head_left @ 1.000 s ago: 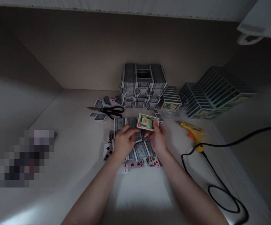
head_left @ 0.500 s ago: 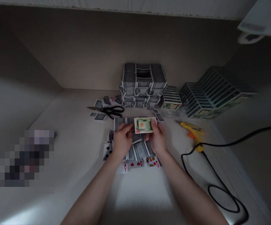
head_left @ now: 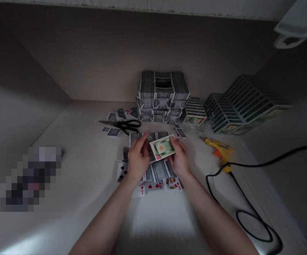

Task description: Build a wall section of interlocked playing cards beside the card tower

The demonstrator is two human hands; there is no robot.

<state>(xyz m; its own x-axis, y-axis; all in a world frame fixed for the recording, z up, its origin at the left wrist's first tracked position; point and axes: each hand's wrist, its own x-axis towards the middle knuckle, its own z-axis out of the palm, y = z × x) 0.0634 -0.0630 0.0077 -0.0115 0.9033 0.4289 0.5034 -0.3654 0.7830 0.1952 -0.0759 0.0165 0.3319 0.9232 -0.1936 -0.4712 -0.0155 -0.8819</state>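
Left hand (head_left: 139,158) is partly open, fingers curled, tips just beside the green-printed card (head_left: 162,147); contact cannot be determined. Right hand (head_left: 179,158) grips that card's right end, tilted above the grey-backed playing cards (head_left: 158,171).

Black scissors (head_left: 124,125), yellow hot glue gun (head_left: 219,148), black cord (head_left: 281,153)

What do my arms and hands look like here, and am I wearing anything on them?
The slender left forearm and slender right forearm are bare, with no sleeves or cables. The slim bare left hand and slim bare right hand wear no gloves. No watch or bracelet shows; any rings are too small to tell.
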